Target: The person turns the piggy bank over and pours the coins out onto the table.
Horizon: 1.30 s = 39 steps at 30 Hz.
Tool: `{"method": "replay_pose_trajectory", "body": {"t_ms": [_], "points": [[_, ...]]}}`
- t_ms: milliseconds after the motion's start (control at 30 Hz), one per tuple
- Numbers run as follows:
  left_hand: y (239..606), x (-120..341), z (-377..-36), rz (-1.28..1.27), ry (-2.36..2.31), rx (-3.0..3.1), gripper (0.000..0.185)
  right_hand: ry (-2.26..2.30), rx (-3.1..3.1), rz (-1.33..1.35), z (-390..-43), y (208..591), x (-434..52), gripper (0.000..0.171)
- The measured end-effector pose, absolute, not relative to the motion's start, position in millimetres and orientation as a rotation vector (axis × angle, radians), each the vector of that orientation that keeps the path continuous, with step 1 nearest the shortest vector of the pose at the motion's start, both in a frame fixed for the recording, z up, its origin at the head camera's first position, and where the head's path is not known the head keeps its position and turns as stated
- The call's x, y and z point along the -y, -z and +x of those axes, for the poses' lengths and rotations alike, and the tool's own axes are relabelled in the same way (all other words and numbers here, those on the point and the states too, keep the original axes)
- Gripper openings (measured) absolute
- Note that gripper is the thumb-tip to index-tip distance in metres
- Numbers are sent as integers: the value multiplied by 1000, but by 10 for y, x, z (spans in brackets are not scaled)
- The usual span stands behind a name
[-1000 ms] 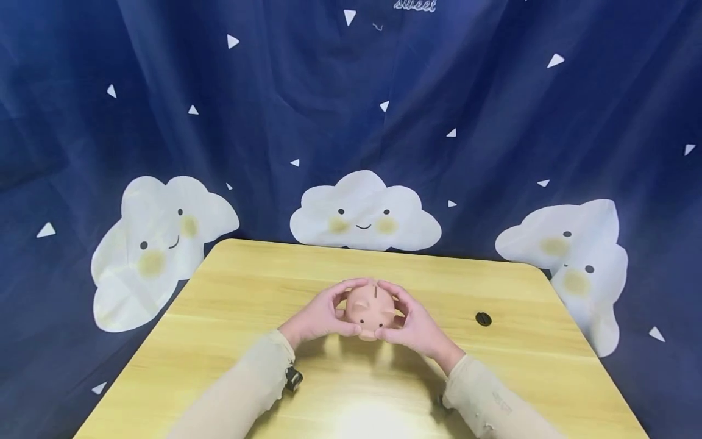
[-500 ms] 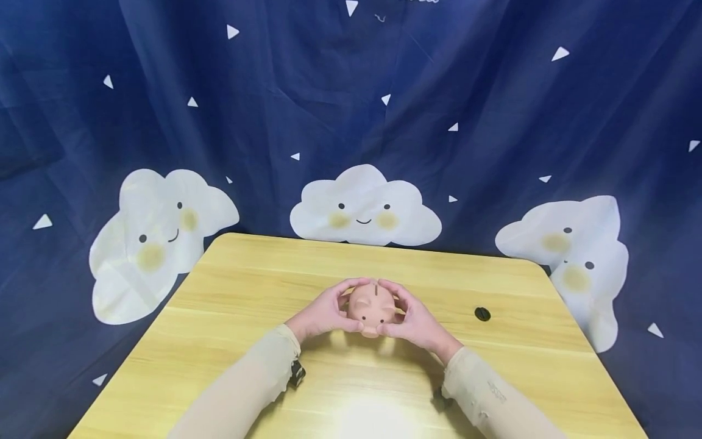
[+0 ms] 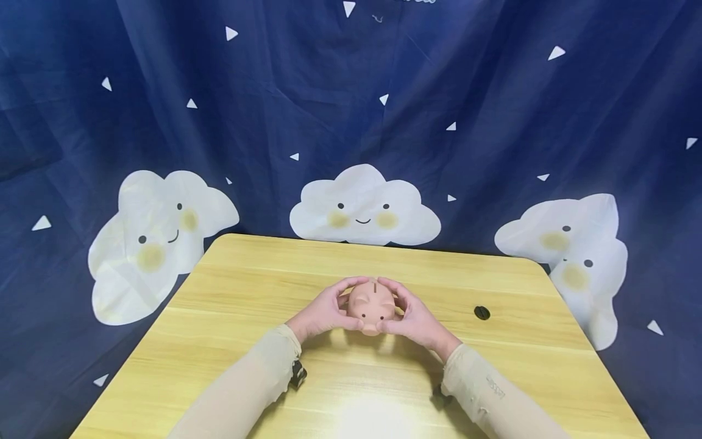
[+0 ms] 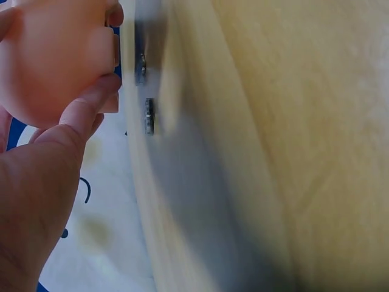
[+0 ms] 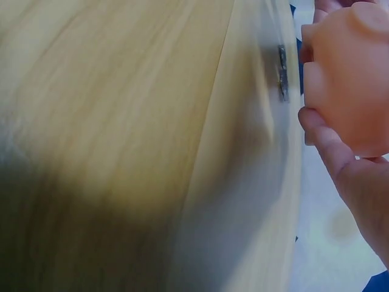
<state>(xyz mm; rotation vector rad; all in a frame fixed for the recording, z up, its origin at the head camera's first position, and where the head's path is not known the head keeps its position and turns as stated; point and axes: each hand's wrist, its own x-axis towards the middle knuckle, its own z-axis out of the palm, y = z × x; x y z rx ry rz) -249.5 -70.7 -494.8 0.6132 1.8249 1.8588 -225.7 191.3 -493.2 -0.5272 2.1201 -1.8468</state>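
A pink piggy bank [image 3: 371, 305] is held up over the table, its snout toward me and its coin slot on top. My left hand [image 3: 327, 310] grips its left side, and my right hand [image 3: 414, 317] grips the right. Both thumbs press near the snout, while the fingers curve round toward the back. From the left wrist view, the thumb [image 4: 91, 100] lies by the stubby feet, which point at the table. Beneath the piggy bank in that view lie small, dark, shiny coin-like pieces [image 4: 149, 117]. A similar piece [image 5: 283, 73] appears in the right wrist view.
A black round plug [image 3: 482, 313] lies on the wooden table [image 3: 247, 286], right of the hands. Behind the table hangs a dark blue curtain [image 3: 329, 79] with clouds and triangles. Bright glare shows near the front of the tabletop.
The head view has tipped slightly, so the table's back edge sits higher in the picture. Both hands keep their grip on the piggy bank, which has shifted only a little.
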Motion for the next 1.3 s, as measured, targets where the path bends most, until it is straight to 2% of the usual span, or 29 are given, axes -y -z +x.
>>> {"method": "replay_pose_trajectory", "body": {"t_ms": [1300], "points": [[4878, 775, -2482, 599, -1759, -1944, 98, 1816, -2156, -480, -2274, 4877, -1830, 94]]}}
